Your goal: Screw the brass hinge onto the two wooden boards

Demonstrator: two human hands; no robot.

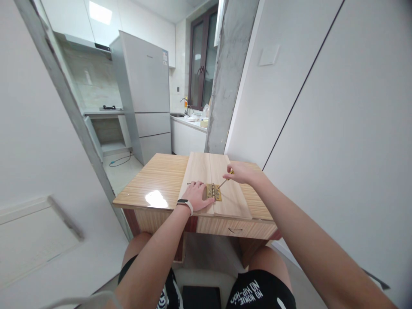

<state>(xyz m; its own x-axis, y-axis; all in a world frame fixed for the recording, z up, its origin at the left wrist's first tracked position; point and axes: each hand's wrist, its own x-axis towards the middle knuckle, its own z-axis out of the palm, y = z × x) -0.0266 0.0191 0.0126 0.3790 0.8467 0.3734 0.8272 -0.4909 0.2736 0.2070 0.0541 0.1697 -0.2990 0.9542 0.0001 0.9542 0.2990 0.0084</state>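
Note:
Two pale wooden boards (236,206) lie side by side with a brass-coloured hinge (218,194) across the seam between them. My left hand (194,196) rests flat on the left board, fingers outstretched and thumb against the lower edge of the hinge. A light-strapped band is on that wrist. In my right hand (242,173), closed around its yellow handle, is a screwdriver (222,184). Its thin shaft slants down to the left, and the tip meets the hinge's right leaf. Just beyond my left fingers is a small dark item, perhaps a screw (189,183).
Beneath the boards stands a glossy wood-grain desk (138,180) with a drawer handle (235,231) at its front. White walls flank it on both sides. Beyond a grey door frame are a fridge (148,77) and a sink counter (188,133). My knees are at the desk's front.

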